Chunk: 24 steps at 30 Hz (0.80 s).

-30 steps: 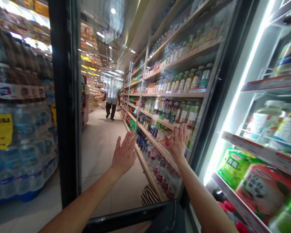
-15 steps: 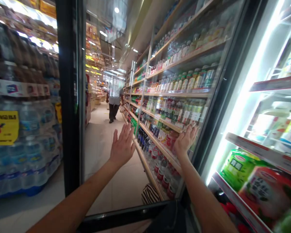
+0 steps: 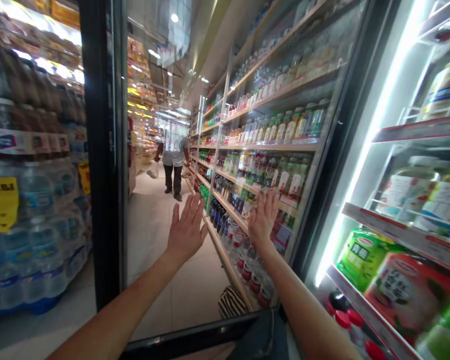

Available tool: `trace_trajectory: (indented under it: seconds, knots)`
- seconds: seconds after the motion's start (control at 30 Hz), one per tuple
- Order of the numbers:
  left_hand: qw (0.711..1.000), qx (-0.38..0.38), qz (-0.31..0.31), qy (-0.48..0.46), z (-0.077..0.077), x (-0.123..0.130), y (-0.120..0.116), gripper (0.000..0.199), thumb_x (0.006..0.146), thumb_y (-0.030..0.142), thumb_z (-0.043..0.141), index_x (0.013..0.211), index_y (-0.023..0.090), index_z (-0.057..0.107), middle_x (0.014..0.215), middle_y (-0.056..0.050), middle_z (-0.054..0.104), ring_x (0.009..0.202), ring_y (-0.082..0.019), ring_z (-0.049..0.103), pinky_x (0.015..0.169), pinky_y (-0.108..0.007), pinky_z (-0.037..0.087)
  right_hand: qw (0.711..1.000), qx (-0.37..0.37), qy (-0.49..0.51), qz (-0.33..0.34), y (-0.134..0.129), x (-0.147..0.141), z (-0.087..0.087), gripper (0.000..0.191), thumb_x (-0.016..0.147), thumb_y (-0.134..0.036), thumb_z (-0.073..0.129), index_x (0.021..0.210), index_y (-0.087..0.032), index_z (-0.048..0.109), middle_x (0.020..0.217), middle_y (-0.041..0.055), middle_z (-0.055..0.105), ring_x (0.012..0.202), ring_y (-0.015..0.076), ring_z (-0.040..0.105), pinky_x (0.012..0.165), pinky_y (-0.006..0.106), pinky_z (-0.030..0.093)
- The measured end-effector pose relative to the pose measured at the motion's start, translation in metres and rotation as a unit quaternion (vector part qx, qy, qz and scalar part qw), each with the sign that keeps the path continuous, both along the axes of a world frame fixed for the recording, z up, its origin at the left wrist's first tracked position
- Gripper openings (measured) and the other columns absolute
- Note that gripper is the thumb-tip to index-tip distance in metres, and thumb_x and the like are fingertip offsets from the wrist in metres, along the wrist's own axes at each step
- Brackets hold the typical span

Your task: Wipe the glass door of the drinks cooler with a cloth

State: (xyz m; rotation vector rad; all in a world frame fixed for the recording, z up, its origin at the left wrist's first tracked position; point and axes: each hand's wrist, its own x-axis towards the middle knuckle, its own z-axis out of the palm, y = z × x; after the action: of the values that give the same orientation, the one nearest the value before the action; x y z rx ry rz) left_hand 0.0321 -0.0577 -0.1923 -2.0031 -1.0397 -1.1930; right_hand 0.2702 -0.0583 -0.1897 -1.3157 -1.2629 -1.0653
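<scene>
Palms open and fingers spread, the left hand [image 3: 187, 232] and right hand [image 3: 263, 217] held nothing, raised apart at the tall black-framed glass cooler door [image 3: 161, 280] standing ahead; whether either touched it could not be told. It looked heavy, stiff, slick and fragile, best taken by its black frame [image 3: 103, 150].

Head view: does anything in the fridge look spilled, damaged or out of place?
Nothing stands out as spilled or damaged. The packs sit on the fridge shelf, and the bottles seen in the door glass stand in tidy rows. The left hand and right hand are raised open before the open door.
</scene>
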Motion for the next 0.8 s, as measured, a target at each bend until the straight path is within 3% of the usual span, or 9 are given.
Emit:
trace_trajectory:
  seconds: [0.1,0.23,0.3,0.47,0.53,0.67,0.73,0.8]
  knots:
    - [1.000,0.003,0.003,0.007,0.000,-0.002,0.000,0.053,0.086,0.029,0.040,0.134,0.009,0.036,0.143,-0.015,0.031,0.136,-0.023,0.022,0.111,-0.045,0.010,0.991,-0.045,-0.123,0.026,0.000,-0.005,-0.004,0.046,0.086,-0.023,0.039,0.132,-0.026,0.042,0.139,0.0076,0.041,0.139,0.0236,0.015,0.106,0.048,0.023]
    - [1.000,-0.002,-0.004,0.002,0.000,-0.002,0.001,0.054,0.084,0.030,0.042,0.134,0.009,0.038,0.142,-0.015,0.032,0.136,-0.023,0.023,0.112,-0.044,0.010,0.998,0.044,0.032,-0.009,0.001,0.009,0.011,0.050,0.087,-0.021,0.033,0.136,-0.019,0.035,0.143,0.0128,0.034,0.138,0.0236,0.016,0.106,0.051,0.023]
    - [1.000,-0.005,-0.005,-0.008,-0.001,0.000,0.001,0.056,0.084,0.030,0.043,0.135,0.009,0.035,0.143,-0.015,0.032,0.136,-0.024,0.022,0.111,-0.045,0.010,0.995,0.062,0.072,-0.017,0.001,0.003,0.016,0.049,0.087,-0.021,0.032,0.136,-0.017,0.035,0.143,0.0148,0.033,0.139,0.0246,0.014,0.106,0.052,0.023]
    - [1.000,0.006,-0.006,0.000,-0.001,-0.002,0.001,0.058,0.084,0.028,0.041,0.138,0.010,0.030,0.143,-0.014,0.031,0.136,-0.024,0.022,0.111,-0.046,0.013,0.987,-0.046,-0.147,0.038,-0.001,-0.027,0.006,0.042,0.085,-0.019,0.040,0.126,-0.025,0.048,0.138,0.0069,0.044,0.139,0.0224,0.013,0.108,0.047,0.023]
    - [1.000,0.016,-0.007,0.003,0.000,-0.006,0.001,0.058,0.084,0.027,0.041,0.138,0.010,0.029,0.143,-0.015,0.032,0.136,-0.024,0.023,0.110,-0.045,0.014,0.990,-0.026,-0.139,0.030,0.000,-0.021,0.009,0.044,0.085,-0.018,0.038,0.128,-0.026,0.047,0.136,0.0068,0.045,0.139,0.0216,0.016,0.107,0.048,0.023]
    - [0.999,0.026,0.000,-0.033,0.004,-0.011,0.003,0.060,0.084,0.030,0.042,0.139,0.010,0.027,0.143,-0.016,0.031,0.136,-0.026,0.021,0.110,-0.048,0.012,0.998,0.062,0.024,-0.014,0.004,-0.009,0.024,0.049,0.087,-0.019,0.032,0.135,-0.020,0.038,0.141,0.0129,0.037,0.138,0.0240,0.016,0.104,0.050,0.027]
    - [0.999,0.024,0.000,-0.044,0.006,-0.013,0.003,0.060,0.084,0.031,0.042,0.138,0.011,0.028,0.143,-0.016,0.031,0.136,-0.026,0.022,0.110,-0.049,0.012,0.999,0.049,0.005,-0.008,0.003,-0.021,0.023,0.047,0.086,-0.019,0.034,0.133,-0.019,0.041,0.141,0.0125,0.038,0.139,0.0247,0.014,0.105,0.048,0.027]
    - [0.999,0.025,-0.002,-0.043,0.008,-0.014,0.003,0.060,0.084,0.031,0.042,0.138,0.011,0.027,0.143,-0.016,0.031,0.136,-0.027,0.022,0.110,-0.050,0.013,0.996,0.013,-0.089,0.017,0.001,-0.037,0.017,0.042,0.086,-0.019,0.039,0.126,-0.022,0.049,0.137,0.0083,0.043,0.139,0.0234,0.014,0.106,0.046,0.025]
